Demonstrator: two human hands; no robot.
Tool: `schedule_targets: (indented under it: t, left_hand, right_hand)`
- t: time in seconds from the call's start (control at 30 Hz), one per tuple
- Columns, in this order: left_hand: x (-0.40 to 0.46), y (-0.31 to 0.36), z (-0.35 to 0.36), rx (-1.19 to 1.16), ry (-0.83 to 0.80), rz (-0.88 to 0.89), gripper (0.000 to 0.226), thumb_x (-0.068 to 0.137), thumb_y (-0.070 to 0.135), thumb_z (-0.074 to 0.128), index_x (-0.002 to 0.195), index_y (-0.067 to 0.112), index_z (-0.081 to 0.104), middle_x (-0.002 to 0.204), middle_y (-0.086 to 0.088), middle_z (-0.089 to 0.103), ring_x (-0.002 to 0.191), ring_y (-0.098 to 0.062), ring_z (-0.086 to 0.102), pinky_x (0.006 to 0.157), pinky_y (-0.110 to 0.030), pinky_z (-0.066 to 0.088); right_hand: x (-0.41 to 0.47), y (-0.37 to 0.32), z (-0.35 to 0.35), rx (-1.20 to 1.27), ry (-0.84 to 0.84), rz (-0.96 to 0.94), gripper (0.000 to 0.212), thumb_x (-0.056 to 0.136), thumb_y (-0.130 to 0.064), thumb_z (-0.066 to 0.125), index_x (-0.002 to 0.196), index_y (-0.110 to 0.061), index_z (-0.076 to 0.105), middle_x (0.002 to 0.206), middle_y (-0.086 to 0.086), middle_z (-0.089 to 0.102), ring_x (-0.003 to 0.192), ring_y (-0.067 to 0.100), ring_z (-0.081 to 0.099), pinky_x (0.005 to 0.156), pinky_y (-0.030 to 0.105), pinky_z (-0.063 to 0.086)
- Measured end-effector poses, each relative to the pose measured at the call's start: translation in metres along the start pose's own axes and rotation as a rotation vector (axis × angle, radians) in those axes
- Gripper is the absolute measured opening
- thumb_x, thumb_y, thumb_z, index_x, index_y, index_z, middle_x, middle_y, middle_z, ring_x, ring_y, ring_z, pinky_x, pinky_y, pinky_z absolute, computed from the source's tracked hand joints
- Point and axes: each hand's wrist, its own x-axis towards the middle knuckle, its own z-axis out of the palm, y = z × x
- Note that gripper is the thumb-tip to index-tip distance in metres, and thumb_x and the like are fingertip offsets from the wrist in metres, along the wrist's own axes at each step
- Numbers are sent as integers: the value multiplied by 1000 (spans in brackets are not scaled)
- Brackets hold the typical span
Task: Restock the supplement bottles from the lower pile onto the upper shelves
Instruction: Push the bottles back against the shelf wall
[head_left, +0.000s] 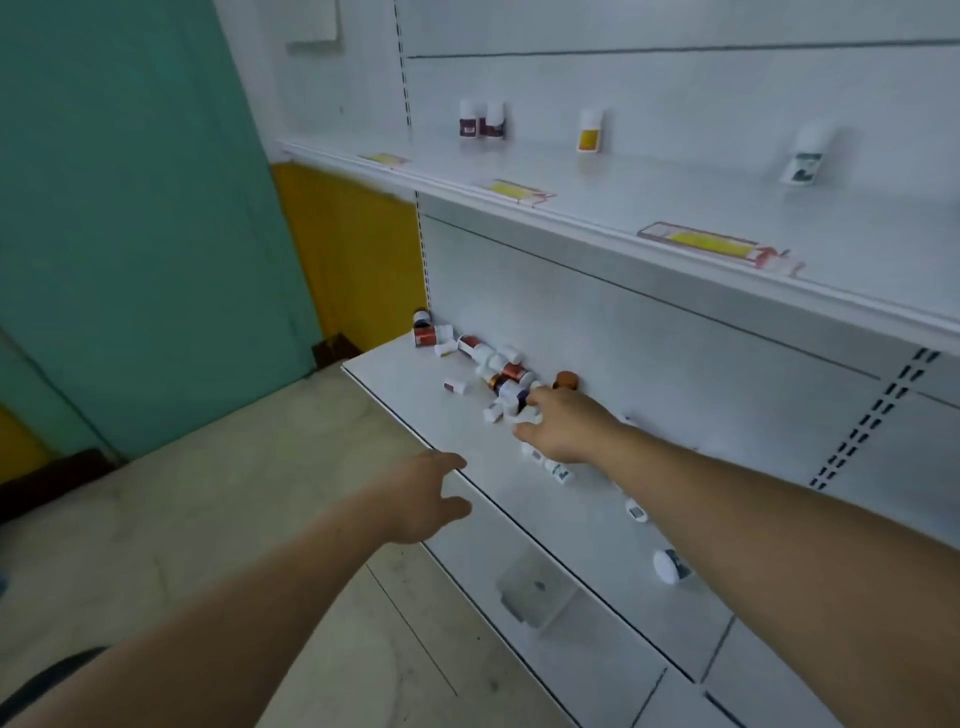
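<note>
A pile of small supplement bottles (485, 364) lies along the back of the low white shelf (415, 395). My right hand (563, 426) reaches into the near end of the pile, its fingers curled around a white bottle (524, 410). My left hand (426, 499) hovers at the shelf's front edge, fingers relaxed and holding nothing. On the upper shelf (675, 208) stand two dark-labelled bottles (480, 120), a yellow-labelled bottle (590, 131) and a white bottle (807, 156).
More loose bottles (670, 566) lie under and behind my right forearm. Yellow price tags (717, 244) sit along the upper shelf's front lip. A teal wall (130, 208) and beige floor (208, 493) are to the left of the shelving.
</note>
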Motion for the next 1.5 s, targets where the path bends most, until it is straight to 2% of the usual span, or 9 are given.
schedule_targets:
  t: [0.23, 0.37, 0.67, 0.87, 1.03, 1.2, 1.33, 1.4, 1.5]
  left_hand:
    - [118, -114, -50, 48, -136, 151, 59, 90, 47, 54, 142, 29, 34, 150, 3, 31, 131, -16, 39, 104, -28, 31]
    - [178, -148, -69, 87, -235, 210, 59, 90, 45, 55, 142, 27, 35, 150, 1, 31, 127, -18, 43, 104, -31, 36]
    - [332, -177, -49, 93, -254, 276, 64, 87, 44, 60, 142, 20, 37, 148, -3, 35, 125, -21, 46, 104, -30, 34]
    - [422, -186, -14, 234, -142, 438, 69, 89, 41, 58, 147, 19, 27, 156, -9, 16, 142, -27, 17, 114, -42, 22]
    - [461, -197, 24, 422, -140, 539, 72, 96, 33, 44, 150, 25, -3, 158, -4, -10, 145, -27, -6, 114, -47, 20]
    - [461, -205, 40, 385, 27, 615, 48, 92, 12, 46, 138, 18, 33, 136, -9, 39, 123, -28, 37, 97, -39, 40]
    - [428, -211, 18, -216, -153, 427, 45, 95, 16, 47, 139, 18, 39, 126, -13, 48, 109, -29, 51, 91, -33, 42]
    - [402, -211, -14, -751, -309, 210, 41, 95, 9, 46, 136, 20, 46, 109, -14, 54, 89, -25, 57, 80, -32, 49]
    - [356, -221, -75, -1252, -490, 46, 31, 97, 6, 42, 115, 22, 61, 94, -16, 57, 73, -24, 61, 68, -32, 56]
  right_hand:
    - [100, -33, 53, 98, 66, 233, 36, 87, -49, 52, 115, -26, 52, 91, -12, 53, 100, 20, 55, 87, 29, 38]
    - [137, -37, 77, 114, 15, 351, 46, 89, -45, 55, 121, -13, 51, 125, 9, 55, 114, 28, 51, 94, 35, 42]
    - [233, -9, 125, 82, -78, 433, 48, 99, -37, 41, 140, -12, 40, 140, 15, 42, 124, 32, 43, 100, 36, 33]
    - [285, 2, 176, -7, -48, 511, 63, 91, -48, 49, 145, -25, 27, 140, 14, 30, 125, 33, 35, 91, 34, 36]
    - [303, -3, 214, -11, -96, 652, 67, 95, -43, 46, 150, -25, 11, 153, 17, -4, 137, 42, 22, 106, 47, 32]
    - [294, -13, 232, -29, 107, 682, 39, 95, -29, 48, 130, -14, 40, 134, 18, 31, 114, 35, 46, 88, 39, 44]
    - [276, -30, 214, 203, 196, 718, 28, 93, -25, 51, 118, -15, 43, 104, 11, 52, 91, 28, 56, 72, 32, 45]
    - [270, -56, 192, 757, 357, 772, 31, 93, -20, 54, 121, -19, 42, 89, 6, 55, 77, 20, 57, 65, 29, 49]
    - [255, -110, 151, 1602, 554, 650, 29, 94, -9, 43, 113, -26, 57, 98, 11, 61, 75, 21, 60, 67, 29, 54]
